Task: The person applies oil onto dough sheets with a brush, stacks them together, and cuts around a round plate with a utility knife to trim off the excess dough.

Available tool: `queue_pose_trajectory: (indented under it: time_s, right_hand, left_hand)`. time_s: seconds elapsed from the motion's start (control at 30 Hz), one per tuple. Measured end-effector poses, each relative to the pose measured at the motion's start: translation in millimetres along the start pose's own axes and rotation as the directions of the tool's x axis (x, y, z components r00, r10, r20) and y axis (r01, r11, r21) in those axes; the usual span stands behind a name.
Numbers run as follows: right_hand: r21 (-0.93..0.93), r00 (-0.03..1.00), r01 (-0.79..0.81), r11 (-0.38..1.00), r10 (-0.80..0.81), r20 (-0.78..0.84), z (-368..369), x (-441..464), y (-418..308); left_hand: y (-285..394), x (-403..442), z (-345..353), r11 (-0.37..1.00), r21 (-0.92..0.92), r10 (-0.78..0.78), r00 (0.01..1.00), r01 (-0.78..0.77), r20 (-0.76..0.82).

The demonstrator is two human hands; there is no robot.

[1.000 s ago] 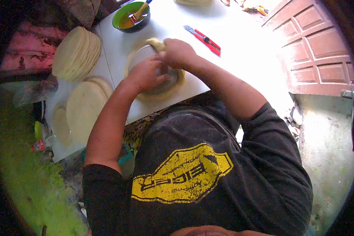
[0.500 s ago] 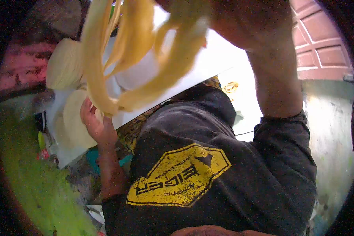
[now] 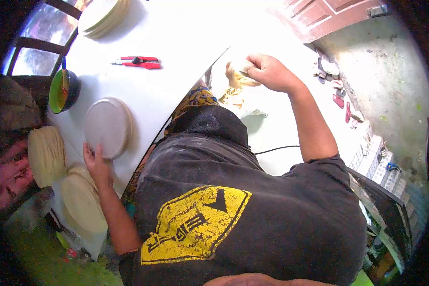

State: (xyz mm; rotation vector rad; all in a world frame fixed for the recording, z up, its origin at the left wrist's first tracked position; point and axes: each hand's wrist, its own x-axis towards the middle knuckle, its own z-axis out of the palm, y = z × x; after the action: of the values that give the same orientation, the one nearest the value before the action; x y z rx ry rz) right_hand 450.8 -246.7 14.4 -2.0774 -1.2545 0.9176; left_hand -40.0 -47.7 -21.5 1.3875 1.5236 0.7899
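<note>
My left hand [image 3: 98,167] lies at the near edge of a round, pale stack of thin discs [image 3: 108,127] on the white table, fingers apart and fingertips touching the rim. My right hand [image 3: 270,72] is held out past the table edge, closed on a bunch of limp, cream-coloured strips [image 3: 234,76]. Below it, more such strips [image 3: 232,97] lie in a heap. A red utility knife [image 3: 140,62] rests on the table beyond the disc stack.
A dark bowl, green inside [image 3: 59,90], holds a long-handled tool at the table's left. Other disc stacks stand at the far edge [image 3: 100,16] and at the left [image 3: 47,155] [image 3: 81,195]. Slippers [image 3: 338,100] line the wall. A black cable [image 3: 276,150] crosses the floor.
My right hand has swung the strips from high in front of me down and out past the table edge. My left hand has left the strips and now touches the disc stack.
</note>
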Motion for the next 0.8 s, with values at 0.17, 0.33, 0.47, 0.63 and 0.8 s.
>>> queue_pose_trajectory:
  time_s: [0.17, 0.33, 0.47, 0.63, 0.8]
  right_hand:
    - [0.135, 0.942, -0.294, 0.946, 0.311, -0.126, 36.9, 28.6, 107.6]
    - [0.375, 0.856, -0.392, 0.840, 0.482, -0.186, 71.5, 47.0, 181.0]
    - [0.383, 0.842, -0.428, 0.819, 0.515, -0.161, 85.3, 50.5, 221.4]
    - [0.099, 0.689, -0.638, 0.764, 0.624, -0.369, 98.3, 61.6, 253.7]
    - [0.042, 0.789, 0.291, 0.956, -0.215, -0.576, 106.7, 36.5, 73.1]
  left_hand:
    - [-3.9, 6.2, -1.5, 0.999, -0.026, -0.022, 0.999, 0.022, 0.030]
    - [17.1, -6.4, 1.6, 0.985, 0.165, 0.040, 0.999, -0.041, 0.011]
    - [22.6, -15.6, 10.5, 0.988, 0.156, -0.014, 1.000, 0.017, -0.020]
    - [-2.5, 1.9, 2.0, 0.976, 0.207, 0.083, 0.996, -0.073, -0.039]
    - [17.2, -1.1, 11.5, 0.999, 0.036, 0.001, 1.000, -0.001, -0.017]
